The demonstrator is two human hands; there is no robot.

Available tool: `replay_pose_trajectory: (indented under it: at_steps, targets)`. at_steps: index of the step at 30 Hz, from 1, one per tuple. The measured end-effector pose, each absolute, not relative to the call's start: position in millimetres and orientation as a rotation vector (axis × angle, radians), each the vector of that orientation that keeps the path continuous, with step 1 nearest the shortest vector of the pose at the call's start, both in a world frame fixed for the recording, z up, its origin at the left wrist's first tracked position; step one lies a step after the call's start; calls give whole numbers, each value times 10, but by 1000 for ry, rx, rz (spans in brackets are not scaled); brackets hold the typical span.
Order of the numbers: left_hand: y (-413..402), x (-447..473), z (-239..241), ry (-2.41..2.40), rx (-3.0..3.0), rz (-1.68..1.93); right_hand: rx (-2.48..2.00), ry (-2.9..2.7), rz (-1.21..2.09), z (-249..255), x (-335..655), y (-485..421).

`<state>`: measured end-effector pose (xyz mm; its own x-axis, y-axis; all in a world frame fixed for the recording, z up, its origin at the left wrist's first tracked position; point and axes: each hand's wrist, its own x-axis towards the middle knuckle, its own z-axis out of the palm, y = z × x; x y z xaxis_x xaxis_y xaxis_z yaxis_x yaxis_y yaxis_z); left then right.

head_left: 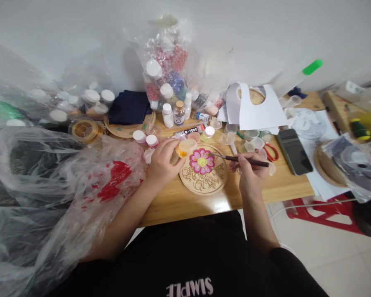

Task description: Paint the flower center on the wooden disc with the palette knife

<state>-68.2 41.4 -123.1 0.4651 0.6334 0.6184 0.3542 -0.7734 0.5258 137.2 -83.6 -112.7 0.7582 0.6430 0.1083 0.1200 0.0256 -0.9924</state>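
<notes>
A round wooden plaque [188,187] lies on the table in front of me, with a pink and purple flower [202,161] around a yellow centre and gold scrollwork below it. My left hand [165,161] grips a small plastic cup [183,152] with orange paint in it, over the plaque's left edge; a translucent lid stands up at its rim. My right hand [250,171] is closed round the dark handle of a thin paintbrush [235,159]. The brush's tip points left and reaches the flower's right petals; whether it touches them I cannot tell.
Behind the plaque lie a B-7000 glue tube [190,132], small bottles [179,113] and paint jars [152,141]. Red-handled scissors [271,152] and a phone [294,151] are to the right. A red-stained plastic sheet [114,181] covers the left side. A red stool [324,214] stands below.
</notes>
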Motion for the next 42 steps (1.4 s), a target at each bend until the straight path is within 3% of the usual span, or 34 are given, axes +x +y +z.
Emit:
replay_pose_trajectory:
  at_steps: [42]
  targets:
    - [409,-681,-1239,872,2440,1224,-1519,-760,456,-1123,1311,-807]
